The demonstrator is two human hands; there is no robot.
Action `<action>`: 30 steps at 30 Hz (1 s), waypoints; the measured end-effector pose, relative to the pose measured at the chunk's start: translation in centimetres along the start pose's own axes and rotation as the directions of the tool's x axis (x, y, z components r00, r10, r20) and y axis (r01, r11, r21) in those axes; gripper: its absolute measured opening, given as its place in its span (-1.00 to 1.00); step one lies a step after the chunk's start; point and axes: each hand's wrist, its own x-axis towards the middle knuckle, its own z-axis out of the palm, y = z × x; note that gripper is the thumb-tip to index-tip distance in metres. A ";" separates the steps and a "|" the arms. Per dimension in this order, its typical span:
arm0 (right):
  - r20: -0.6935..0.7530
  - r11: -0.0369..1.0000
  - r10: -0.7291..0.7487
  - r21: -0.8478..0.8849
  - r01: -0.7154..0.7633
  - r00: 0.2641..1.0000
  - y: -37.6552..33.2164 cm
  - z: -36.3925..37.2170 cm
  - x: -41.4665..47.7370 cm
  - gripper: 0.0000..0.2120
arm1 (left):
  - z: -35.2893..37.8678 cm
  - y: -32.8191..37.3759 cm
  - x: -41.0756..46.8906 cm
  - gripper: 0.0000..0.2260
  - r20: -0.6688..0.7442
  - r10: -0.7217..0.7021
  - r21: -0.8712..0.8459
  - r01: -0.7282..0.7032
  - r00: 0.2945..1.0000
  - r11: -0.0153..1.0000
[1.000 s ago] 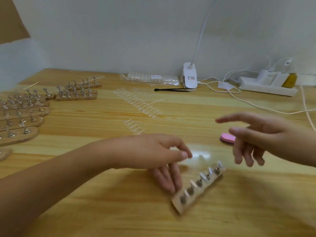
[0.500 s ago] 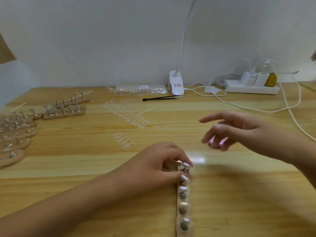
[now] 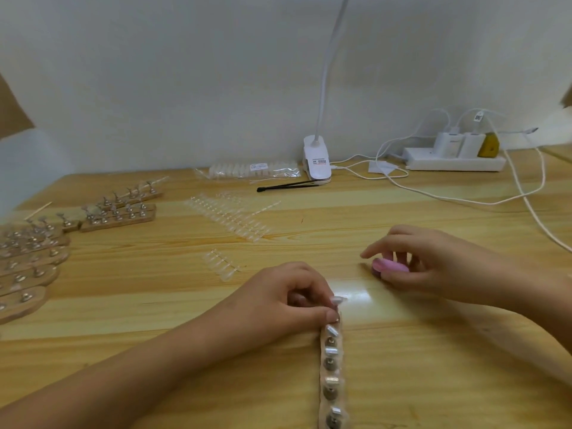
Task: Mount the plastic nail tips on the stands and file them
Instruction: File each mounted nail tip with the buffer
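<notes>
Wood table [image 3: 433, 351] — left fingers [image 3: 309, 291] pinch stand [image 3: 331, 368]; right fingers [image 3: 390, 244] grip pink file [image 3: 390, 266] — bag [image 3: 278, 173] holds tips [image 3: 235, 170].

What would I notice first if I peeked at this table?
Two hands in the middle: the left hand pinches the far end of a wooden strip of little metal pegs, and the right hand grips a pink file. Many more peg strips lie at the left edge of the table.
</notes>
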 end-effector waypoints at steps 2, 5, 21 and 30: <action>-0.016 0.951 -0.007 0.310 0.012 1.000 -0.7 -0.1 0.0 -0.70 | -0.1 0.2 0.1 -0.92 -0.049 -0.060 -0.087 0.056 0.997 0.995; 0.001 0.667 -0.003 0.745 0.001 1.000 -1.8 0.2 0.2 -0.73 | -0.4 0.3 0.0 -0.95 -0.180 -0.123 -0.393 0.044 0.976 0.919; -0.060 0.371 0.118 0.928 0.012 0.991 -5.0 3.2 0.4 -0.70 | -0.3 0.4 -0.2 -0.83 -0.245 -0.084 -0.570 -0.073 0.966 0.818; -0.189 0.553 0.052 0.823 0.129 0.981 -6.1 3.3 -0.2 -0.68 | -0.4 0.4 -0.5 -0.72 -0.179 -0.066 -0.462 -0.024 0.982 0.887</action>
